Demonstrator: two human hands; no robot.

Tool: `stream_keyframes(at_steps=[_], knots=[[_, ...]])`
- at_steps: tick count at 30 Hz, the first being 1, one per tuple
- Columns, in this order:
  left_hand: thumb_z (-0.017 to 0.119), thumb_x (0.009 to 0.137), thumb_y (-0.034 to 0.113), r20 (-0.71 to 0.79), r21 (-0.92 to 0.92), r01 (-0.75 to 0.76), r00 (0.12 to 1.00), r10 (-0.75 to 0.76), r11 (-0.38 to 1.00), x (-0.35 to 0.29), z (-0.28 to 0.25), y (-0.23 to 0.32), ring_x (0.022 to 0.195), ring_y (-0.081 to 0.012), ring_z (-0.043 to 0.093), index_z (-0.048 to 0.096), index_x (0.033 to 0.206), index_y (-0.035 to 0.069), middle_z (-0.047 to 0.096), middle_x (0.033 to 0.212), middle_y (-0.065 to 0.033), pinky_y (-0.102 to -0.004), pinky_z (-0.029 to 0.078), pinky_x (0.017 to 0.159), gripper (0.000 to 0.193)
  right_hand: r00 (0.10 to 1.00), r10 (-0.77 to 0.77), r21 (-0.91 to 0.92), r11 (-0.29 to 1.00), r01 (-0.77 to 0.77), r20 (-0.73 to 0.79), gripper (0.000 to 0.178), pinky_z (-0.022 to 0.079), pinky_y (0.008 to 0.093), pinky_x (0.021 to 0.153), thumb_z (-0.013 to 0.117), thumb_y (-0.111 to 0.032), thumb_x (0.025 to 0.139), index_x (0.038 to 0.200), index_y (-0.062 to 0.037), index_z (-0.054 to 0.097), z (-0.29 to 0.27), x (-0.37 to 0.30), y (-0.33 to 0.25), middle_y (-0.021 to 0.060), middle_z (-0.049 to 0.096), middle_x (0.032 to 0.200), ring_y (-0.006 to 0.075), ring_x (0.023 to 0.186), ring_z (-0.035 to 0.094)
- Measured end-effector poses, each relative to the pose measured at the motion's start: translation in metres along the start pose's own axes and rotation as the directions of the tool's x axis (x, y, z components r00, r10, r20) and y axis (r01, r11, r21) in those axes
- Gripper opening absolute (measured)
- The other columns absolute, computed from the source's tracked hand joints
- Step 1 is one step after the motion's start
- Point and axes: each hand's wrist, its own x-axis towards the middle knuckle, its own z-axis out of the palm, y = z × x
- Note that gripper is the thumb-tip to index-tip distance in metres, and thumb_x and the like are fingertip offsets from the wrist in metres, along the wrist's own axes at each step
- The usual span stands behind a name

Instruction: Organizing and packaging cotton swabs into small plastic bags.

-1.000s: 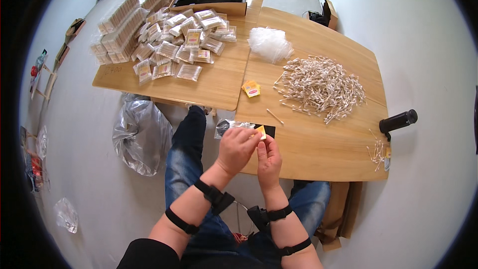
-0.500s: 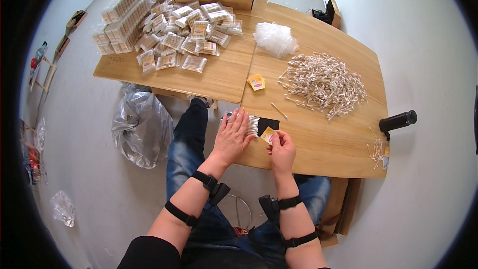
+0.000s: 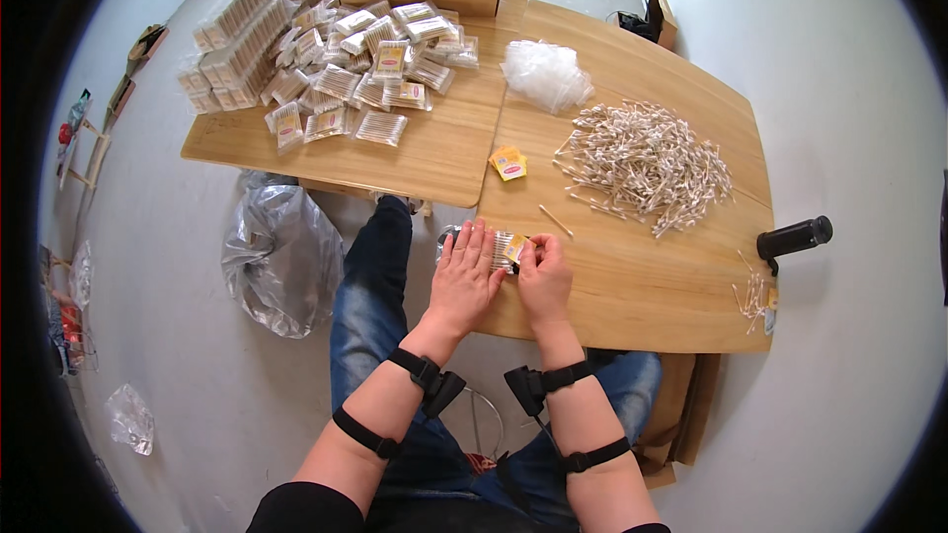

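Half a second on, the right hand [image 3: 545, 278] has shifted inward and away from the body, bringing its yellow card [image 3: 514, 248] onto the right end of a row of cotton swabs [image 3: 501, 255]. Thumb and fingers look pinched together on the card's right edge. The left hand [image 3: 464, 276] hasn't let up: flat, fingers straight and side by side, it holds down the row at the table's near edge, clasping nothing. Shiny film [image 3: 446, 234] pokes out beyond its left side.

From where I stand, plenty looks done — a heap of filled packets [image 3: 380, 127] and, behind it, stacked bundles [image 3: 237, 59]. This set seems partway: swabs lined up, card just arriving, no closed packet visible. Plenty remains, too — a big loose pile of swabs [image 3: 647, 168], a few spare cards [image 3: 510, 164] and clear bags [image 3: 546, 74].
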Motion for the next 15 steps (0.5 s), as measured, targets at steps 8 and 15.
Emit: stream_keyframes(at_steps=[8, 15], knots=[[0.054, 0.096, 0.038, 0.024, -0.04, 0.017, 1.0, -0.016, 0.999, 0.0, 0.0, -0.001, 0.147, -0.0308, 0.026, 0.035, 0.148, -0.001, 0.03, 0.158, -0.0177, -0.0463, 0.019, 0.119, 0.068, 0.993, -0.007, -0.17, 0.985, 0.028, 0.122, 0.013, 0.05, 0.0436, 0.06, 0.063, -0.018, 0.09, 0.098, -0.0083, 0.06, -0.004, 0.003, -0.012, 0.0115, 0.068, 0.074, 0.0319, 0.068, 0.067], [0.053, 0.096, 0.035, 0.032, -0.064, 0.012, 0.999, -0.01, 0.998, 0.0, 0.002, -0.003, 0.149, -0.0303, 0.023, 0.031, 0.15, -0.001, 0.028, 0.159, -0.0178, -0.046, 0.018, 0.12, 0.068, 0.99, -0.062, -0.161, 0.983, 0.083, 0.13, 0.011, 0.051, 0.0424, 0.066, 0.065, -0.016, 0.087, 0.092, -0.0061, 0.062, 0.008, 0.01, -0.015, 0.0128, 0.068, 0.083, 0.0314, 0.076, 0.067]])
